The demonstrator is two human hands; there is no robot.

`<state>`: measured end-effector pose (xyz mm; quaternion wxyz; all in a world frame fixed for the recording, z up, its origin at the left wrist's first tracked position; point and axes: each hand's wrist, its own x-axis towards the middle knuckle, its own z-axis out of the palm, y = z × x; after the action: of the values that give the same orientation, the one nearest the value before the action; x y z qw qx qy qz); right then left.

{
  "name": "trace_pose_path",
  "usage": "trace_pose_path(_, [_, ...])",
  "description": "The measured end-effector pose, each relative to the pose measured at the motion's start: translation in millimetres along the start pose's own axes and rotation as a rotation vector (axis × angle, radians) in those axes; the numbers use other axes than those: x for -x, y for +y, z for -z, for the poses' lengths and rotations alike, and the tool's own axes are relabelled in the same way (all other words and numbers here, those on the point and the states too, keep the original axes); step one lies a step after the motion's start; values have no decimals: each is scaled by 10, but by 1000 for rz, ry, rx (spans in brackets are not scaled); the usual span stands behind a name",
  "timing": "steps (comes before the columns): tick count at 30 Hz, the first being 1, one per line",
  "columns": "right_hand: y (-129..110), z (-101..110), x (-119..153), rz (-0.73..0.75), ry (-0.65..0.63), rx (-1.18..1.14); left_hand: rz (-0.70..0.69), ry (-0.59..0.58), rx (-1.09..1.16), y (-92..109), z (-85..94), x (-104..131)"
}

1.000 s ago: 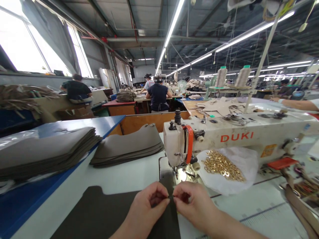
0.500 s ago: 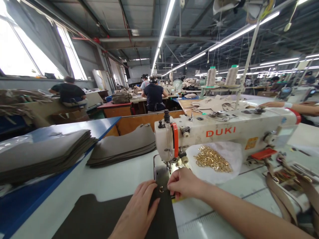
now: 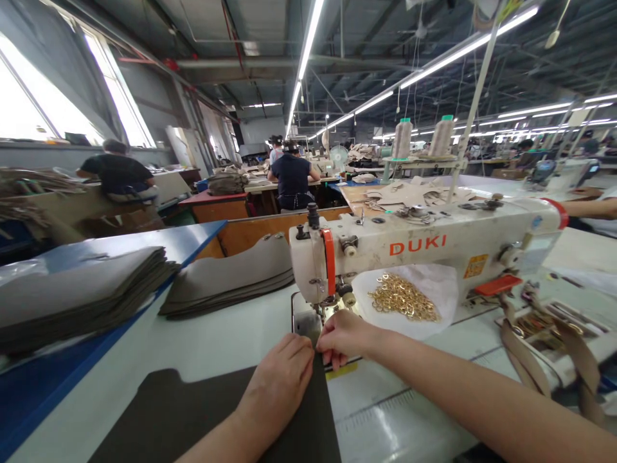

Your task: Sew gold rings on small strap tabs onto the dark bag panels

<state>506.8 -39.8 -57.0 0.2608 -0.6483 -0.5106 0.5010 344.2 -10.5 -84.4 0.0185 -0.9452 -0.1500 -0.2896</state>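
A dark flat panel (image 3: 207, 411) lies on the sewing table, its narrow end near the needle area of the white sewing machine (image 3: 419, 235). My left hand (image 3: 285, 370) rests on the panel, its fingers curled together at the narrow end; what they pinch is hidden. Beside it, my right hand (image 3: 341, 339) is closed in a pinch just in front of the presser foot, and what it holds is too small to make out. Behind my right hand, a pile of gold rings (image 3: 402, 297) sits on a white sheet (image 3: 446, 283).
Stacked dark panels (image 3: 231, 276) lie behind the table's left part, and another stack (image 3: 81, 296) rests on a blue table (image 3: 212, 233). Straps (image 3: 525, 360) hang by a tray at the right. A person (image 3: 292, 177) sits ahead; another person's arm (image 3: 590, 208) shows at right.
My left hand has closed its fingers and moved up beside my right hand, covering the gold ring that lay on the panel. The whole view has shifted slightly.
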Motion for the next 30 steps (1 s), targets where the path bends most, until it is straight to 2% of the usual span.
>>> trace_pose_path(5, [15, -10, -47, 77, 25, 153, -5, -9, 16, 6, -19, -9])
trace_pose_path(9, [89, -5, 15, 209, 130, 307, 29, -17, 51, -6, -9, -15])
trace_pose_path(12, [205, 11, 151, 357, 253, 436, 50, -9, 75, -14, -8, -17])
trace_pose_path(16, [389, 0, 300, 592, 314, 616, 73, 6, 103, -6, -25, -10])
trace_pose_path(19, [469, -38, 314, 759, 381, 824, 77, 22, 120, -6, -44, -2])
trace_pose_path(24, [469, -65, 283, 810, 419, 987, 83, 31, 129, -28, -64, 8])
trace_pose_path(30, [484, -68, 275, 848, 429, 999, 74, 35, 146, -24, -67, 5])
